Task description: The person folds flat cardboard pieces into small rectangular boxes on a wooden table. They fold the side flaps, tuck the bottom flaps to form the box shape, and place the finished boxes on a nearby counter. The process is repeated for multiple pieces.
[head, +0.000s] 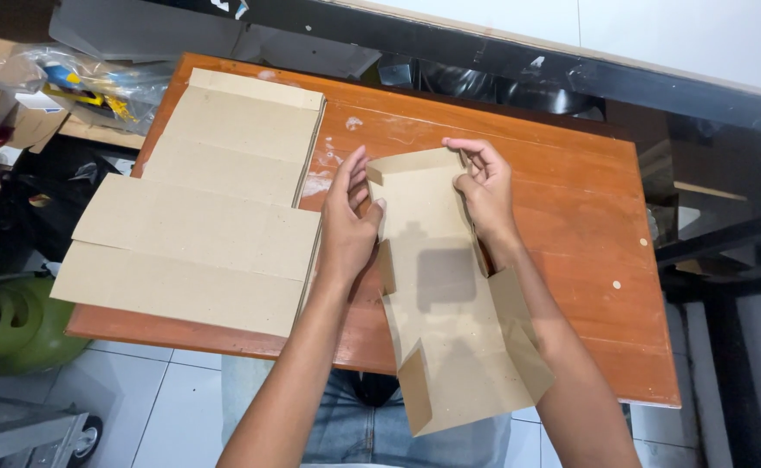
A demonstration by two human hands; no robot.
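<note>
A flat brown cardboard box blank [444, 303] lies between my arms on the orange wooden table [571, 225], its near end hanging over the front edge. My left hand [348, 217] grips the blank's left side near the far end, thumb on top. My right hand [483, 186] pinches the far right flap, fingers curled over its edge. The far flap is bent slightly upward. Side flaps near my forearms stand partly raised.
A stack of flat cardboard blanks [207, 208] covers the table's left half. Plastic bags and clutter [86, 82] sit beyond the left corner. A green round container [8, 325] stands on the tiled floor at left. A dark frame [727, 251] is at right.
</note>
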